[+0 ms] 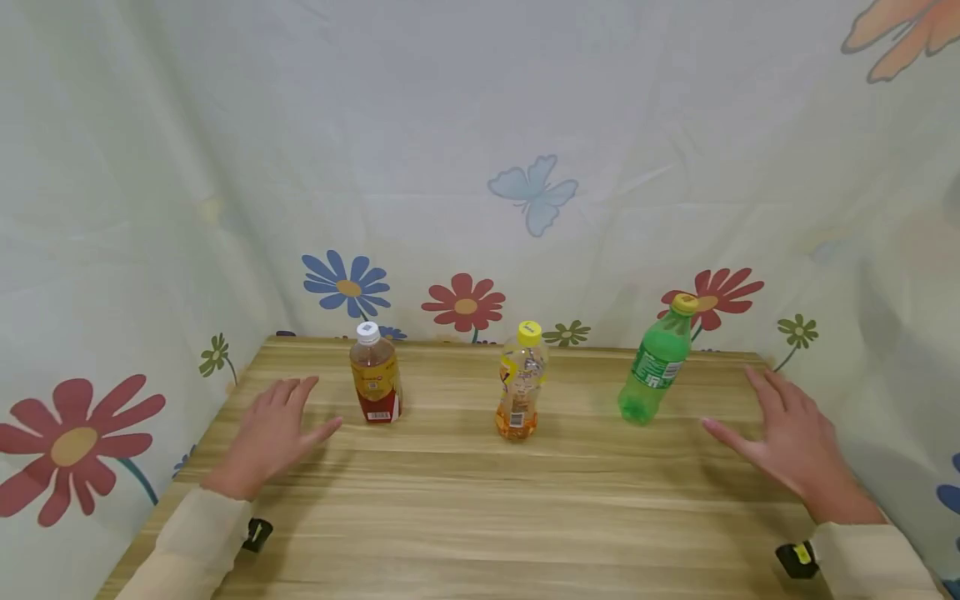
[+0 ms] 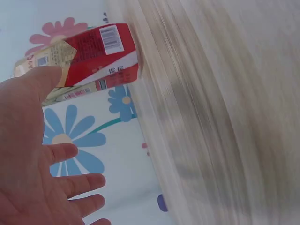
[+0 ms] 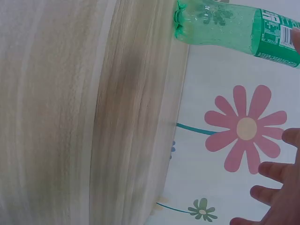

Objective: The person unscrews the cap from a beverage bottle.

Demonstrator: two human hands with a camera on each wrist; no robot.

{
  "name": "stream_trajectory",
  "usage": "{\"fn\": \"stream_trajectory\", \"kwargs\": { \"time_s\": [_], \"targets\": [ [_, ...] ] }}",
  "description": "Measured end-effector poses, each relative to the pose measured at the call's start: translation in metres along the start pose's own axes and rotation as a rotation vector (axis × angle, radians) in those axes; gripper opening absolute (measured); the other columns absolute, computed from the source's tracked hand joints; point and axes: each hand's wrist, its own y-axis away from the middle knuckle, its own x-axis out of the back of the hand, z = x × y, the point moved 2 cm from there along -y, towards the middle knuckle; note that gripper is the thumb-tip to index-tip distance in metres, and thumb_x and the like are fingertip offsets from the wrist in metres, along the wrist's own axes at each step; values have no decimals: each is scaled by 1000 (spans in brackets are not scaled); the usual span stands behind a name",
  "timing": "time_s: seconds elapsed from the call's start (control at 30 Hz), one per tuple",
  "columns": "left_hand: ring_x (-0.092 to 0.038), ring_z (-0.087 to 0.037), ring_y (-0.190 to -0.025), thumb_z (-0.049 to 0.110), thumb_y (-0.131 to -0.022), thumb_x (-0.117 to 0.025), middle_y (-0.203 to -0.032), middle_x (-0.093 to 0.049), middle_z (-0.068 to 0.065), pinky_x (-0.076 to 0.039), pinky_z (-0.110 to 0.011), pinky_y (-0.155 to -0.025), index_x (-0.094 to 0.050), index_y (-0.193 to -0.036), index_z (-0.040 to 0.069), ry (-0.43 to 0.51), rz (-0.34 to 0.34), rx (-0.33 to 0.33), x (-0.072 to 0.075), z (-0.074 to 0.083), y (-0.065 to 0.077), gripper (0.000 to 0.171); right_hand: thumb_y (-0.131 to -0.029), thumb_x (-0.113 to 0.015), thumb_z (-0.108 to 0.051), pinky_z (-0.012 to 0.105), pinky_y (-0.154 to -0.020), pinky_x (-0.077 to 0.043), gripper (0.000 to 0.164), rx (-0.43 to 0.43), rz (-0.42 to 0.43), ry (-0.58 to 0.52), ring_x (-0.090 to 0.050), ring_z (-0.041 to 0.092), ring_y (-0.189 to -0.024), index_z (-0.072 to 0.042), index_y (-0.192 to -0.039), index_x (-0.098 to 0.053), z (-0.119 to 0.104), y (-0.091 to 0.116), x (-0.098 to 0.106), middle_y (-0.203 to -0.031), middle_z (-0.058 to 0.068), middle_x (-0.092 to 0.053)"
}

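While the yellow-capped bottle (image 1: 521, 385) stands untouched, left hand (image 1: 268, 435) spreads, empty, near the red-labelled bottle (image 1: 377, 382) left of it; right hand (image 1: 801, 448), likewise, near the green bottle (image 1: 657, 362) right of it. Probably pre-grasp; gripping calls for closing inward.

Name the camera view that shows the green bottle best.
The head view: it shows the green bottle whole, from yellow cap to base. The right wrist view gives a closer look at the base and label, but the frame's edge cuts off the top. The left wrist view does not show it.
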Motion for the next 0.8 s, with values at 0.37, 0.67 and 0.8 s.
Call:
{"fn": "stream_trajectory", "kwargs": {
  "time_s": [0.37,0.67,0.8],
  "targets": [
    [-44,-51,-138,60,-98,-57,-148,-49,-30,-36,-66,-112,-45,-148,-2,125,9,4,0,11,5,81,-86,-76,-52,77,-108,-25,97,-12,88,-167,-33,59,-136,4,-154,-35,-8,8,10,-151,37,-37],
    [-56,-45,-130,41,-102,-62,-140,-60,-24,-45,-61,-107,-55,-139,-2,209,43,-55,1,34,3,57,-79,-87,-40,31,-98,-47,80,12,188,-271,-54,45,-118,-2,-141,-55,-26,13,17,-140,26,-55],
    [-60,-41,-126,37,-99,-67,-136,-64,-21,-48,-58,-104,-58,-136,-1,217,68,-101,0,51,0,54,-75,-92,-29,-3,-86,-26,72,73,259,-328,-58,37,-110,-2,-134,-61,-38,11,17,-131,21,-62]
  ]
}}
